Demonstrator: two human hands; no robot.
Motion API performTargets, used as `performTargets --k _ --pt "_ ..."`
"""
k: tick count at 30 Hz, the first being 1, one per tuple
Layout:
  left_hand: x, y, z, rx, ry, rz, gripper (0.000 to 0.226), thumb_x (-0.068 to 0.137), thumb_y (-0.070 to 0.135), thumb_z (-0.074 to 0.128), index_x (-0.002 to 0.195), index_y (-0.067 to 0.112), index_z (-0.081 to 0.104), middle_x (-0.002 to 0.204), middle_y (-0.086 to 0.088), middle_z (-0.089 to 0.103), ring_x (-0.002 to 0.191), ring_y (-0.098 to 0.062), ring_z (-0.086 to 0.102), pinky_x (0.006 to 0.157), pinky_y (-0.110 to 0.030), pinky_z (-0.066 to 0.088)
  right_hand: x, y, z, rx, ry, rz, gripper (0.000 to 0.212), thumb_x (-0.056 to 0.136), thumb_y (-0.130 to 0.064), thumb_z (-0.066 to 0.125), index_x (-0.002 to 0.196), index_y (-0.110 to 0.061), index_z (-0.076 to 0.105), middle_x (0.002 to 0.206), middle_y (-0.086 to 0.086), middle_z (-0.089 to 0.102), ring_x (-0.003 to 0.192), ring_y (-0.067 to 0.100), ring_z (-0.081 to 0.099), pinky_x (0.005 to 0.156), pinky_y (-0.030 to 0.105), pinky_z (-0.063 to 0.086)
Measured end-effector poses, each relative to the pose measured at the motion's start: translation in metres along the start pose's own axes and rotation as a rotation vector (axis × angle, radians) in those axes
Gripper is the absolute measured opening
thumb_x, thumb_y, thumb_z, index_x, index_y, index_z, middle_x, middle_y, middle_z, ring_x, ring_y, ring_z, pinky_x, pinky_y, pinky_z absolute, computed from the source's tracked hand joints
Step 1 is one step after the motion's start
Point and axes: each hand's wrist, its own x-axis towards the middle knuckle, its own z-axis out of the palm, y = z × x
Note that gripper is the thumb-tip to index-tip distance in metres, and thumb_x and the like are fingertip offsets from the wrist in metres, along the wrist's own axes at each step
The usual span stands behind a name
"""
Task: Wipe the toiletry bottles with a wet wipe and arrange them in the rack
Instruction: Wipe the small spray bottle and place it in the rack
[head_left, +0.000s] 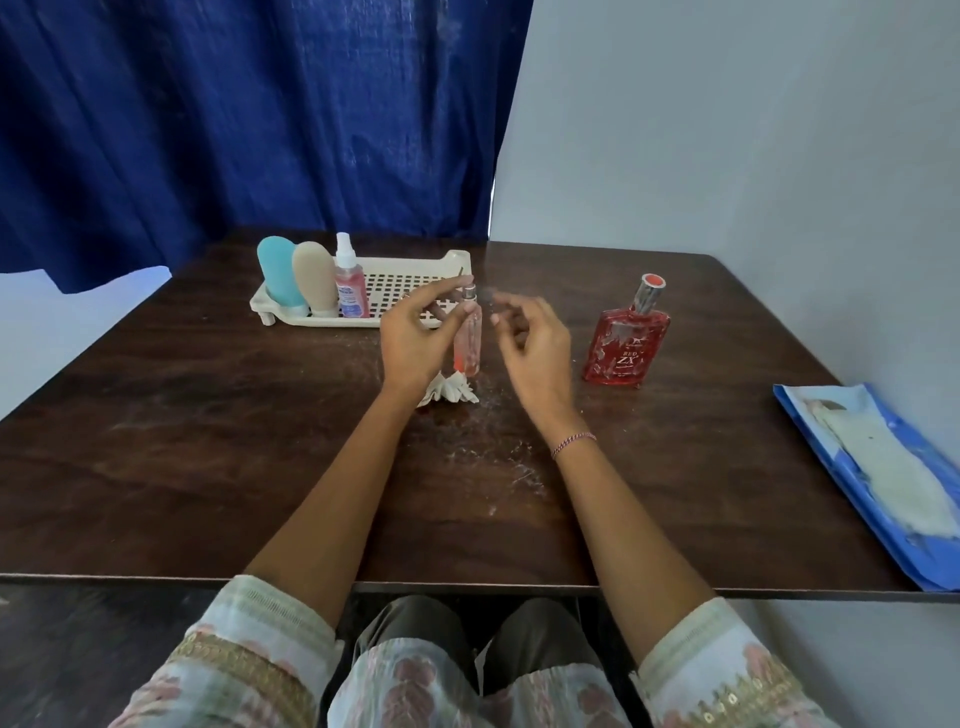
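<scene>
A slim pink spray bottle (470, 338) stands upright on the dark wooden table (208, 415), just behind a crumpled white wipe (449, 397). My left hand (415, 338) is right beside the bottle, fingers spread and relaxed, thumb tip at its upper part without a clear grip. To the bottle's right hovers my right hand (532, 343), loosely curled, blurred and holding nothing. The cream rack (415, 260) behind holds a blue tube (280, 270), a beige tube (314, 278) and a pink spray bottle (352, 291) at its left end. A red perfume bottle (626, 345) stands to the right.
An opened blue wet-wipe pack (883, 467) with white wipes showing lies at the table's right edge. A blue curtain (234, 114) hangs behind the table, and a pale wall (727, 130) runs along the right. Damp smears mark the tabletop in front of me.
</scene>
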Motion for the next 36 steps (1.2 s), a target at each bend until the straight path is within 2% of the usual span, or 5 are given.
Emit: performTargets --k 8,15,22,30,36 --pt "0.008 -0.007 0.01 -0.063 -0.097 0.095 0.029 0.084 0.022 0.069 0.112 0.029 0.066 0.106 0.014 0.068 0.1 -0.017 0.063 0.087 -0.024 0.05 0.002 0.003 -0.004 -0.03 -0.098 0.021 0.01 0.089 -0.018 0.063 0.097 -0.017 0.069 0.074 -0.005 0.065 0.065 0.004 0.059 0.061 0.02 0.051" --pt "0.009 -0.016 0.001 -0.085 -0.15 0.104 0.027 0.086 0.017 0.068 0.112 0.02 0.067 0.108 0.005 0.068 0.106 -0.006 0.06 0.085 -0.01 0.044 -0.002 0.001 0.003 -0.103 -0.222 -0.025 0.009 0.085 -0.019 0.063 0.088 -0.02 0.071 0.067 -0.009 0.065 0.059 0.004 0.058 0.062 0.027 0.053" --pt "0.006 -0.016 -0.004 -0.131 -0.155 0.067 0.031 0.086 0.014 0.068 0.116 0.023 0.064 0.109 0.012 0.066 0.106 -0.006 0.059 0.094 -0.022 0.046 -0.009 -0.004 0.014 -0.179 -0.345 -0.091 0.015 0.08 -0.027 0.071 0.088 -0.014 0.071 0.081 -0.001 0.069 0.066 0.007 0.06 0.066 0.03 0.055" --pt "0.008 -0.02 -0.018 -0.15 -0.058 -0.166 0.006 0.088 0.016 0.065 0.091 0.022 0.067 0.066 0.009 0.057 0.06 -0.007 0.049 0.056 -0.02 0.042 -0.011 -0.004 0.013 -0.248 -0.563 -0.111 0.021 0.078 -0.028 0.075 0.097 -0.02 0.069 0.085 -0.005 0.068 0.07 0.005 0.057 0.071 0.032 0.055" --pt "0.007 -0.018 -0.028 -0.166 -0.285 -0.353 0.009 0.091 0.013 0.06 0.084 0.008 0.063 0.048 0.009 0.051 0.041 -0.004 0.042 0.042 -0.014 0.036 -0.01 -0.003 0.013 -0.121 -0.569 -0.063 0.021 0.076 -0.016 0.076 0.095 -0.019 0.07 0.081 -0.005 0.069 0.064 0.001 0.056 0.068 0.02 0.05"
